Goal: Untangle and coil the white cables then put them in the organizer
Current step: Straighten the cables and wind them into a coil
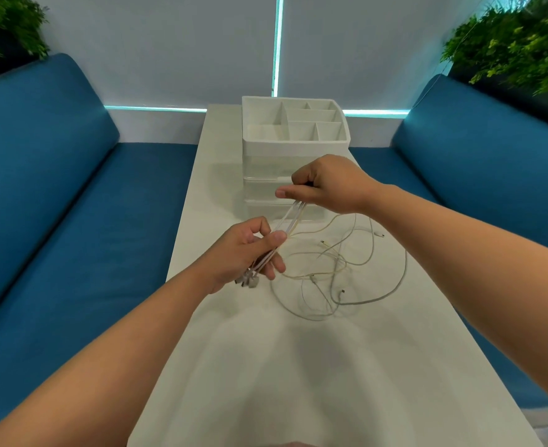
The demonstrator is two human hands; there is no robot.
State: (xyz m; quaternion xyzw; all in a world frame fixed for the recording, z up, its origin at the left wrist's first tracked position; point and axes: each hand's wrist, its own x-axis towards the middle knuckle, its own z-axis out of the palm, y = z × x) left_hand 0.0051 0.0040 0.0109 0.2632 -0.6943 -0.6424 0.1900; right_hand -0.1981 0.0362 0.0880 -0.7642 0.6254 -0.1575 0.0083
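Observation:
Several white cables [334,262] lie tangled on the white table [266,366]. A bundle of their strands runs taut between my two hands. My left hand [246,253] grips the bundle near the plug ends [248,280], which hang below its fingers. My right hand [327,183] pinches the same strands higher up, in front of the organizer. The white organizer [295,145] stands at the far end of the table, its open top divided into several compartments above clear drawers.
Blue sofas [56,195] flank the narrow table on the left and on the right [492,150]. Green plants [517,46] stand behind both sofas. Loose cable loops spread over the table's right half, close to its right edge.

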